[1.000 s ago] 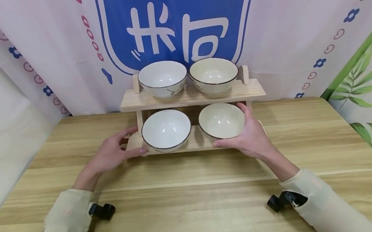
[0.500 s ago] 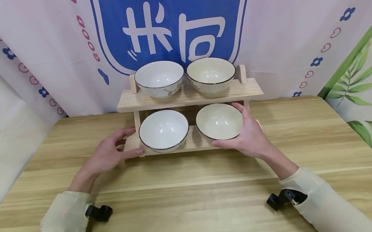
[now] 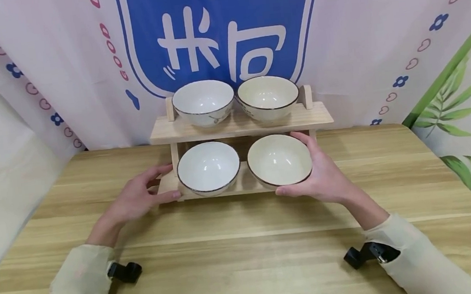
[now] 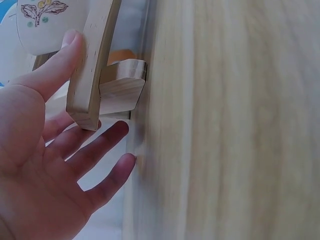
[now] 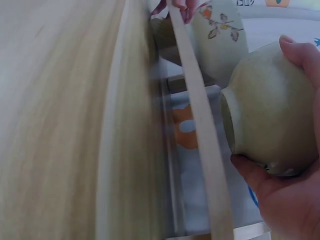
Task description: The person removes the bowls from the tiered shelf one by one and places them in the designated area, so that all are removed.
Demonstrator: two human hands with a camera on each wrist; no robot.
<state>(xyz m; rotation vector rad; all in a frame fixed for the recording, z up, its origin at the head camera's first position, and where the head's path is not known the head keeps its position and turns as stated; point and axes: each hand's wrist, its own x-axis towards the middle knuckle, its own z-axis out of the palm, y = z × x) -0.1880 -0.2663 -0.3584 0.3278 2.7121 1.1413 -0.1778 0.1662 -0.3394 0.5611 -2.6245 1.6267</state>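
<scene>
My right hand [image 3: 323, 174] grips the cream bowl with a dark rim [image 3: 279, 159], thumb at the front and fingers round its right side. In the right wrist view, the foot of this bowl [image 5: 275, 107] is raised off the shelf board [image 5: 202, 115]. My left hand [image 3: 135, 197] holds the left end of the two-tier wooden rack [image 3: 168, 184], its thumb over the lower board and its fingers beneath, as the left wrist view shows. On that lower board, beside the held bowl, sits a white bowl [image 3: 208, 166].
Another white bowl [image 3: 203, 102] and another cream bowl [image 3: 268, 97] stand side by side on the upper shelf [image 3: 234, 129]. The rack stands at the back of the wooden table [image 3: 246, 259], right before a printed curtain [image 3: 358, 50].
My right hand has lifted the cream bowl a little off the lower board, towards me. My left hand stays at the rack's end. The head view has shifted slightly.
</scene>
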